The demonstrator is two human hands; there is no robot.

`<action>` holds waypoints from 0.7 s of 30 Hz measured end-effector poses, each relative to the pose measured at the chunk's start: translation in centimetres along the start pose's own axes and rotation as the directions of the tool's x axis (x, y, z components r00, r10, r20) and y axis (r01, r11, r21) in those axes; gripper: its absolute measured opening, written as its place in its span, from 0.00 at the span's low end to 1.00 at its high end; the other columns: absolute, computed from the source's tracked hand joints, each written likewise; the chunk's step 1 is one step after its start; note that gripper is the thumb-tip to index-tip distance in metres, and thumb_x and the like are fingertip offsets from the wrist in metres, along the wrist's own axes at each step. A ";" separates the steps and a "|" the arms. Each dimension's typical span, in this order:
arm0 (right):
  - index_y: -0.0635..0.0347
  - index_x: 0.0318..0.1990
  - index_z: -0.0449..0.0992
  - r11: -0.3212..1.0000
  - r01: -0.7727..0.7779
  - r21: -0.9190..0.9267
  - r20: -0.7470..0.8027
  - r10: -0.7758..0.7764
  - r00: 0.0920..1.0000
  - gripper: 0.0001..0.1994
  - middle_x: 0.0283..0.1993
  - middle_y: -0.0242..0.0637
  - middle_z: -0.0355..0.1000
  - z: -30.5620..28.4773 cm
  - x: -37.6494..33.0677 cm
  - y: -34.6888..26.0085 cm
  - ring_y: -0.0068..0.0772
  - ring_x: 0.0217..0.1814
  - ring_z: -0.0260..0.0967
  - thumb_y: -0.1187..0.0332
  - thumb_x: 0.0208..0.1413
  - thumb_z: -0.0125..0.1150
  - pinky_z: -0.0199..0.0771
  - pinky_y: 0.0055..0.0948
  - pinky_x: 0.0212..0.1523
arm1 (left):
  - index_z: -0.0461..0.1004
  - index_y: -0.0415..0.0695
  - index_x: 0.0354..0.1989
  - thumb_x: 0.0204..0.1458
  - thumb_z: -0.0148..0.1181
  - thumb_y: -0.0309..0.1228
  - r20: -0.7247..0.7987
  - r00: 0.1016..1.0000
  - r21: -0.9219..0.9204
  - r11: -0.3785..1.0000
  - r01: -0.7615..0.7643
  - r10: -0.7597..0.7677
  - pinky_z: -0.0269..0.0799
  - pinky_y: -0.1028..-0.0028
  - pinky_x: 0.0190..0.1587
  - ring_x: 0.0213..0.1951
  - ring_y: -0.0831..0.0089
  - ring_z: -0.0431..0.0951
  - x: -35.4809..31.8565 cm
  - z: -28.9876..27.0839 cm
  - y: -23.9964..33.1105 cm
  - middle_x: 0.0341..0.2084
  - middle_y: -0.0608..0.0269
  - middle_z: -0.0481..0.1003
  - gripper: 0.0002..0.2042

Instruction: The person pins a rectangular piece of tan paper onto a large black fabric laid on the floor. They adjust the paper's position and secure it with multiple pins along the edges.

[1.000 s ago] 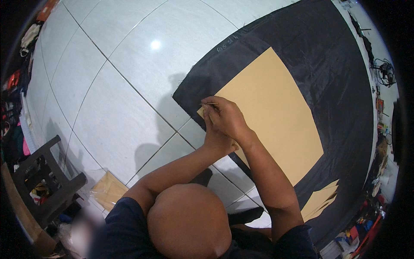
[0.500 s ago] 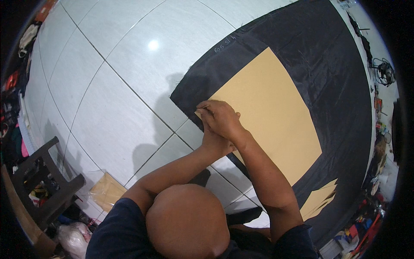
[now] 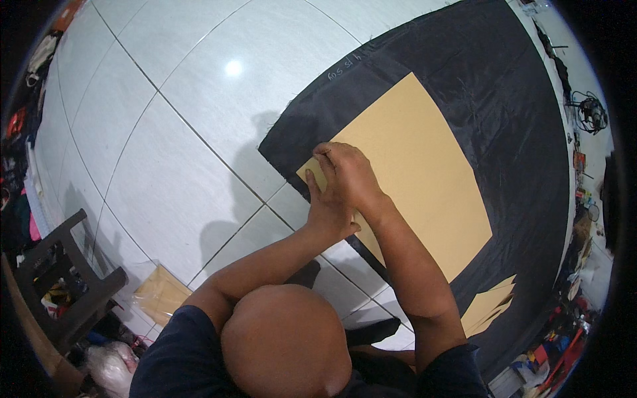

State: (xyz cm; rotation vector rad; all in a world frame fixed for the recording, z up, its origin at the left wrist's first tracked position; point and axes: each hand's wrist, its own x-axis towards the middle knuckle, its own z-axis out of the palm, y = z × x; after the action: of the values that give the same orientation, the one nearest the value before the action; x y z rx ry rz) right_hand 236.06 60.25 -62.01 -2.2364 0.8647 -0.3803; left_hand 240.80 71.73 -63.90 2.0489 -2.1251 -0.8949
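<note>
A large tan paper sheet (image 3: 418, 179) with straight edges lies flat on black fabric (image 3: 504, 99). My left hand (image 3: 330, 209) rests on the sheet's near left corner, fingers stretched out and thumb apart. Just above and partly over it is my right hand (image 3: 355, 171), its fingers pinched together near the sheet's left edge. Whatever sits between those fingertips, if anything, is too small to make out.
Several smaller tan paper pieces (image 3: 488, 308) lie on the fabric at lower right. White floor tiles (image 3: 172, 159) spread to the left. A dark plastic stool (image 3: 73, 278) and a clear-wrapped tan packet (image 3: 162, 295) are at lower left. A small fan (image 3: 589, 111) stands far right.
My right hand has shifted slightly up and right along the sheet's edge, uncovering the corner. My left hand's fingers now show stretched out on the sheet.
</note>
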 end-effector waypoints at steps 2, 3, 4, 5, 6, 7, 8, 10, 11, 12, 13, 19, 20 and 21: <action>0.61 0.41 0.82 1.000 -0.005 0.007 0.010 0.005 1.000 0.10 0.39 0.49 0.79 0.2 0.1 0.4 0.53 0.45 0.78 0.67 0.56 0.61 0.76 0.47 0.49 | 0.39 0.42 0.77 0.49 0.66 0.61 -0.005 1.000 -0.032 0.999 -0.008 0.008 0.23 0.24 0.67 0.75 0.35 0.35 0.1 0.0 0.0 0.73 0.34 0.43 0.57; 0.62 0.41 0.82 1.000 -0.007 0.011 0.014 0.007 1.000 0.10 0.39 0.49 0.79 0.3 0.1 0.5 0.52 0.45 0.78 0.67 0.55 0.61 0.76 0.48 0.50 | 0.39 0.42 0.77 0.49 0.66 0.61 -0.068 0.998 -0.041 0.999 -0.010 0.008 0.23 0.25 0.67 0.75 0.35 0.36 0.0 0.5 0.0 0.73 0.35 0.44 0.57; 0.62 0.41 0.82 1.000 0.001 0.011 0.070 -0.002 0.998 0.10 0.39 0.49 0.79 0.3 0.2 0.1 0.53 0.45 0.78 0.67 0.56 0.61 0.75 0.48 0.50 | 0.40 0.43 0.77 0.49 0.66 0.61 -0.131 0.991 -0.049 0.999 -0.010 0.003 0.24 0.25 0.68 0.75 0.35 0.36 -0.1 0.8 -0.1 0.73 0.35 0.45 0.56; 0.62 0.42 0.82 1.000 0.009 0.011 0.126 -0.010 0.992 0.10 0.39 0.49 0.79 0.5 0.3 -0.4 0.53 0.45 0.77 0.67 0.56 0.60 0.75 0.48 0.50 | 0.42 0.43 0.77 0.49 0.66 0.61 -0.133 0.991 -0.082 0.996 -0.016 0.005 0.24 0.26 0.68 0.75 0.35 0.37 0.0 1.1 -0.2 0.73 0.36 0.46 0.55; 0.62 0.42 0.82 1.000 0.017 0.012 0.181 -0.019 0.983 0.10 0.39 0.49 0.78 0.7 0.3 -0.9 0.53 0.46 0.77 0.67 0.57 0.60 0.75 0.49 0.50 | 0.43 0.43 0.77 0.49 0.66 0.61 -0.135 0.991 -0.116 0.993 -0.023 0.007 0.24 0.26 0.68 0.75 0.36 0.37 0.2 1.4 -0.3 0.73 0.36 0.47 0.55; 0.62 0.42 0.82 1.000 -0.007 0.014 0.178 0.005 0.984 0.10 0.39 0.50 0.78 0.9 0.1 -1.2 0.53 0.46 0.77 0.67 0.57 0.59 0.75 0.49 0.50 | 0.44 0.44 0.76 0.49 0.66 0.61 -0.153 0.988 -0.149 0.988 -0.032 0.009 0.24 0.26 0.68 0.75 0.37 0.38 0.2 1.5 -0.3 0.72 0.37 0.48 0.54; 0.62 0.42 0.82 0.999 -0.032 0.017 0.174 0.028 0.984 0.10 0.39 0.50 0.78 1.2 -0.1 -1.6 0.54 0.46 0.77 0.67 0.58 0.59 0.75 0.49 0.50 | 0.46 0.44 0.76 0.49 0.66 0.60 -0.171 0.985 -0.182 0.982 -0.042 0.010 0.24 0.27 0.68 0.75 0.37 0.39 0.3 1.6 -0.3 0.72 0.37 0.49 0.53; 0.62 0.42 0.82 0.999 -0.049 0.020 0.156 0.045 0.987 0.10 0.40 0.50 0.78 1.2 -0.2 -1.7 0.54 0.46 0.77 0.67 0.59 0.58 0.75 0.49 0.50 | 0.49 0.45 0.76 0.49 0.66 0.60 -0.237 0.971 -0.244 0.968 -0.064 0.005 0.24 0.27 0.69 0.75 0.39 0.41 0.4 1.7 -0.3 0.72 0.39 0.51 0.51; 0.62 0.42 0.82 0.999 -0.042 0.020 0.142 0.039 0.989 0.10 0.40 0.50 0.78 1.0 -0.1 -1.6 0.55 0.46 0.76 0.67 0.60 0.58 0.75 0.49 0.50 | 0.51 0.45 0.75 0.48 0.68 0.57 -0.231 0.973 -0.201 0.978 -0.057 0.009 0.26 0.25 0.68 0.76 0.41 0.41 0.2 1.6 -0.3 0.71 0.40 0.52 0.51; 0.62 0.42 0.81 0.999 -0.036 0.019 0.127 0.033 0.991 0.11 0.40 0.50 0.78 0.7 0.1 -1.4 0.55 0.46 0.76 0.66 0.61 0.57 0.74 0.50 0.50 | 0.52 0.45 0.75 0.46 0.70 0.55 -0.225 0.974 -0.158 0.986 -0.050 0.013 0.29 0.22 0.67 0.76 0.42 0.41 0.1 1.5 -0.2 0.71 0.41 0.53 0.50; 0.63 0.43 0.81 0.999 -0.040 0.012 0.121 0.039 0.992 0.10 0.42 0.49 0.79 0.4 0.3 -1.1 0.54 0.48 0.76 0.67 0.62 0.57 0.74 0.47 0.51 | 0.54 0.45 0.74 0.45 0.72 0.52 -0.216 0.976 -0.111 0.993 -0.036 0.011 0.31 0.20 0.66 0.76 0.44 0.41 -0.2 1.3 -0.3 0.70 0.42 0.55 0.50; 0.64 0.46 0.79 0.993 -0.110 -0.042 0.033 0.111 0.993 0.11 0.45 0.48 0.79 -2.0 1.4 1.1 0.52 0.50 0.77 0.67 0.65 0.56 0.76 0.43 0.53 | 0.57 0.45 0.72 0.40 0.76 0.52 0.088 0.996 -0.041 0.999 0.026 -0.022 0.37 0.18 0.64 0.77 0.45 0.38 0.3 -1.5 0.3 0.73 0.44 0.48 0.51; 0.64 0.46 0.79 0.992 -0.121 -0.033 0.031 0.122 0.992 0.11 0.45 0.48 0.79 -2.1 1.4 1.2 0.52 0.49 0.77 0.67 0.65 0.56 0.76 0.43 0.52 | 0.59 0.47 0.71 0.40 0.76 0.52 0.067 0.997 -0.027 0.999 0.026 -0.024 0.37 0.18 0.64 0.77 0.46 0.40 0.3 -1.4 0.3 0.73 0.46 0.49 0.49; 0.64 0.46 0.79 0.991 -0.133 -0.025 0.028 0.133 0.991 0.11 0.44 0.48 0.79 -2.1 1.4 1.3 0.52 0.49 0.77 0.67 0.66 0.55 0.76 0.42 0.52 | 0.62 0.49 0.70 0.40 0.75 0.53 0.047 0.999 -0.013 1.000 0.026 -0.025 0.37 0.18 0.65 0.76 0.47 0.42 0.3 -1.3 0.4 0.73 0.48 0.49 0.47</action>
State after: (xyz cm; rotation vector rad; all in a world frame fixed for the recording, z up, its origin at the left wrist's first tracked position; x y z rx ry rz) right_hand 235.39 57.53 -61.40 -2.1849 1.0006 -0.2753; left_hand 240.97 70.99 -62.77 2.0732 -2.1141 -0.9676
